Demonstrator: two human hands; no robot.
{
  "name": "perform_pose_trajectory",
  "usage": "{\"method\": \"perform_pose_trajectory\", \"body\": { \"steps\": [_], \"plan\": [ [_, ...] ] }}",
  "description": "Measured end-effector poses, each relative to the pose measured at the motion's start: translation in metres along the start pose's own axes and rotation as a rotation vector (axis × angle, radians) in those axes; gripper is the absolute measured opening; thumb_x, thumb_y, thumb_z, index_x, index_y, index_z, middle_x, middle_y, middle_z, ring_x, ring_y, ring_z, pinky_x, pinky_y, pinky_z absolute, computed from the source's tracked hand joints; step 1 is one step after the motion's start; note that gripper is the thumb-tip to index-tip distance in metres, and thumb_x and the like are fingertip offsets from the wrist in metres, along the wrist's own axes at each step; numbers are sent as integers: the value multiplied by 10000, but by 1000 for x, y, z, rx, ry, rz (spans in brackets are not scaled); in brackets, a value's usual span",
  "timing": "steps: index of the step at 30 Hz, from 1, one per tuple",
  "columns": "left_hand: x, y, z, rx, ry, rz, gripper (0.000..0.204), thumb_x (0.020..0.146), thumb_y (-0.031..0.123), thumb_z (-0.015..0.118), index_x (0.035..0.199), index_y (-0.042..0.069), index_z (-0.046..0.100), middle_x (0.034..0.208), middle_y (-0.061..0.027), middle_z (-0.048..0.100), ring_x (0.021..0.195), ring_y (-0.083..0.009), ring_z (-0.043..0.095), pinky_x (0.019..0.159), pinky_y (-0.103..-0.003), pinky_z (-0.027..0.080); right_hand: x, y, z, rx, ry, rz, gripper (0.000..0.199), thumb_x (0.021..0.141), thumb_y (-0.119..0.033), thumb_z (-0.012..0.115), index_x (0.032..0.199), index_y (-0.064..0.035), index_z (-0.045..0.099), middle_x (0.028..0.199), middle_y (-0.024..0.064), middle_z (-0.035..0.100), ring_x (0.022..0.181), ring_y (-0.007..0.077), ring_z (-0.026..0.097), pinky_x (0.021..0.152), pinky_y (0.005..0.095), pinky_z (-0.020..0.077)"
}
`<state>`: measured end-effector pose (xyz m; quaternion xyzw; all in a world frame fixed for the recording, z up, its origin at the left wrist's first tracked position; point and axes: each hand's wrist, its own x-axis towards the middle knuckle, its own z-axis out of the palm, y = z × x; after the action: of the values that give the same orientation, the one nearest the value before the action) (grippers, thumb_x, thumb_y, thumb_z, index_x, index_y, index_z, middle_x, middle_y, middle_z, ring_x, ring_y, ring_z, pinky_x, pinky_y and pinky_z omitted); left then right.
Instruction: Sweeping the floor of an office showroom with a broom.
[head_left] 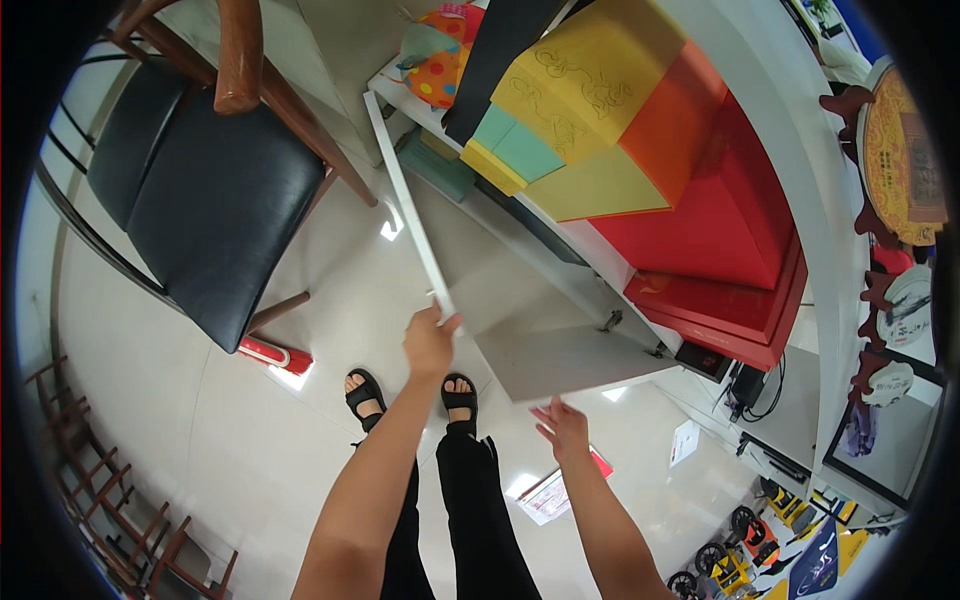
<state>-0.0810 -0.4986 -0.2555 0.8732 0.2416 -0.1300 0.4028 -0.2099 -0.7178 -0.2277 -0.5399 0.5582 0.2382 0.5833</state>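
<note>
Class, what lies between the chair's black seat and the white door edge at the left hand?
In the head view, two wooden chair legs and glossy floor with a reflection lie between seat and door edge.

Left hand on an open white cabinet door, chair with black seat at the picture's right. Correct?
One error: the chair with black seat is at the picture's left, per the head view. The left hand is indeed on an open white cabinet door.

From here: pale shiny flr (330, 480) w/ blk chair (215, 190) & printed sheet (547, 495) on it; cab. (560, 352) carries red box (700, 312).
</note>
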Motion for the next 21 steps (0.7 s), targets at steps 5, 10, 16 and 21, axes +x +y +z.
{"method": "perform_pose_trajectory", "body": {
  "steps": [5, 10, 16, 21],
  "plan": [
    [28, 64, 47, -77, -202, -78, 338, 749, 263, 613, 982, 22, 575, 922, -148, 603, 869, -296, 569, 773, -356, 429, 19, -76, 35, 140, -148, -95, 420, 855, -351, 475, 1083, -2, 424, 1141, 97, 502, 1078, 219, 483, 874, 455, 343],
    [47, 91, 88, -296, -270, -4, 455, 778, 228, 559, 1179, 61, 424, 927, -186, 564, 888, -334, 532, 734, -400, 418, 41, -123, 51, 203, -142, -89, 429, 860, -357, 457, 1125, -26, 394, 1190, 70, 481, 1118, 218, 446, 918, 505, 262],
    [60, 109, 86, -251, -511, 16, 652, 832, 168, 490, 1353, 154, 98, 1258, -152, 402, 1095, -277, 433, 904, -312, 342, 55, -177, 60, 295, -28, -136, 299, 900, -259, 380, 1125, -64, 396, 1224, 76, 456, 1050, 208, 511, 910, 485, 285],
    [42, 93, 67, -249, -583, 113, 620, 823, 141, 474, 1345, 144, 139, 1223, -186, 418, 1115, -303, 417, 919, -330, 334, 70, -172, 49, 540, -179, -210, 269, 904, -179, 349, 1139, -58, 402, 1240, 90, 433, 1068, 225, 496, 906, 387, 355]
  ]
}}
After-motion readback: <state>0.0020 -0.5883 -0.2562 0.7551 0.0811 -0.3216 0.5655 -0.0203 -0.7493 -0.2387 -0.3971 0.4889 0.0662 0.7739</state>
